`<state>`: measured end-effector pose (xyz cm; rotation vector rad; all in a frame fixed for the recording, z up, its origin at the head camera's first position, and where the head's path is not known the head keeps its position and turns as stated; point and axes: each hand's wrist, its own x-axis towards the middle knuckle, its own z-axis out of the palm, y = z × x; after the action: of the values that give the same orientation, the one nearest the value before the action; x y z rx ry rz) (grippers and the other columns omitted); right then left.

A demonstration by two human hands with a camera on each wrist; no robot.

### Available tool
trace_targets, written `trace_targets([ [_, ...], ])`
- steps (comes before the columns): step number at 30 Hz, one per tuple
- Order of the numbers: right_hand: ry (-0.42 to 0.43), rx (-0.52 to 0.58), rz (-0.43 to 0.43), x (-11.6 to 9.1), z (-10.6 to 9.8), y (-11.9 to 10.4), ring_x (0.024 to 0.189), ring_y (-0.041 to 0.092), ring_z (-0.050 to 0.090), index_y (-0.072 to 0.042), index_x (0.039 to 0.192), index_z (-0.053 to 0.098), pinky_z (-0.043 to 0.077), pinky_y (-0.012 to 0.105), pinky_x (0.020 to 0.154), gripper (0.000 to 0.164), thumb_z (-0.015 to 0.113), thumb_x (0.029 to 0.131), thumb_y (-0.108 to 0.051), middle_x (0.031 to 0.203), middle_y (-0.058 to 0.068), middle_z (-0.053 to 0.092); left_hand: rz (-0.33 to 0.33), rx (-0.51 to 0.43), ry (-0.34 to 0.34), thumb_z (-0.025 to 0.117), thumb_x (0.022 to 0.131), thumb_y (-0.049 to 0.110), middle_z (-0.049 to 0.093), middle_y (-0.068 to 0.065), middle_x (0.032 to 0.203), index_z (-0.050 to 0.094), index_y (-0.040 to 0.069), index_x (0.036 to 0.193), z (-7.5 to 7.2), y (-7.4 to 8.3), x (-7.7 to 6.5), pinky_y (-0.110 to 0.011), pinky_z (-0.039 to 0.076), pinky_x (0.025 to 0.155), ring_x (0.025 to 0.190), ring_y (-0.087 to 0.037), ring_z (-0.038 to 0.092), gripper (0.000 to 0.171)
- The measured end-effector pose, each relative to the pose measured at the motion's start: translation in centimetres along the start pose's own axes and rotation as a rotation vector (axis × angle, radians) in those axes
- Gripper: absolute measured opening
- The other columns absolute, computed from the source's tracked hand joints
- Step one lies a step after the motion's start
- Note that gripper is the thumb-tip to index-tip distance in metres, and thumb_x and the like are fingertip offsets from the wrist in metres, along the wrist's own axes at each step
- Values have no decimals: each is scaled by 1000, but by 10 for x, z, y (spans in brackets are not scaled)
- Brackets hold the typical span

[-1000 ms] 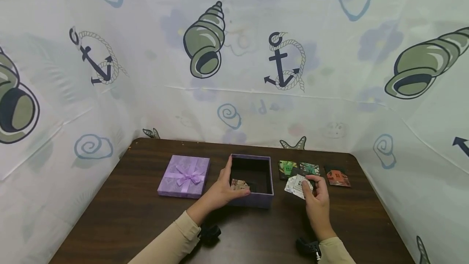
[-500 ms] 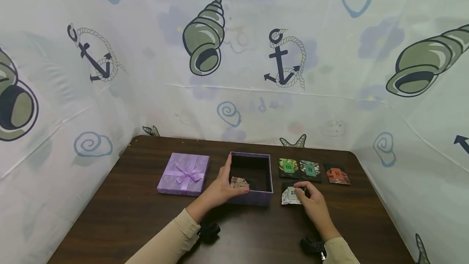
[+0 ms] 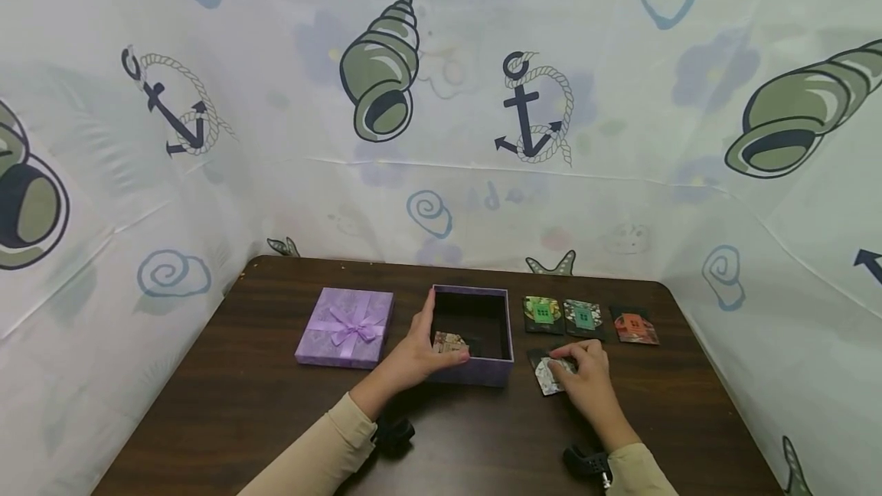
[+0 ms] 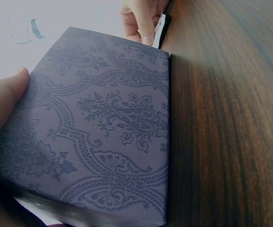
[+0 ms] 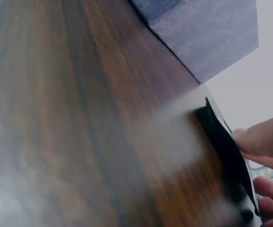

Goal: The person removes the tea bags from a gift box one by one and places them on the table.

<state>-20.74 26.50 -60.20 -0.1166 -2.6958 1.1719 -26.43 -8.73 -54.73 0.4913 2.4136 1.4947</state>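
My left hand holds the open purple box at its near left corner, fingers along the left wall and thumb over the front rim. A patterned outer wall of the box fills the left wrist view, with the thumb at its edge. Inside the box lies a small brown-patterned packet, partly covered by the thumb. Right of the box, my right hand pinches a small flat black-and-white packet by its right side, close over the table. The right wrist view shows this packet edge-on, thumb against it.
Behind the right hand lie a green-yellow packet, a teal one and an orange-red one. The purple lid with a ribbon bow lies left of the box. A printed curtain stands behind the dark wooden table.
My right hand brought the white packet nearer and down to the table in front of the green and teal packets, then turned it slightly. The left hand and box stayed put.
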Motion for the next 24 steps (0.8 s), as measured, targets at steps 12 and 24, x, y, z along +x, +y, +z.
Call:
trace_targets([
  [12,-2,-52,3,-3,0,0,102,28,45,-16,109,77,38,42,87,21,85,97,-31,106,10,52,-5,16,1,89,82,65,9,-19,183,-12,39,175,1,2,-1,-76,33,122,162,-54,28,140],
  [24,53,-31,3,-1,1,-2,89,22,40,-14,106,76,32,37,77,20,83,99,-31,92,6,46,-2,7,3,90,83,64,11,-19,182,-12,41,174,1,1,0,-75,35,122,159,-52,34,139],
])
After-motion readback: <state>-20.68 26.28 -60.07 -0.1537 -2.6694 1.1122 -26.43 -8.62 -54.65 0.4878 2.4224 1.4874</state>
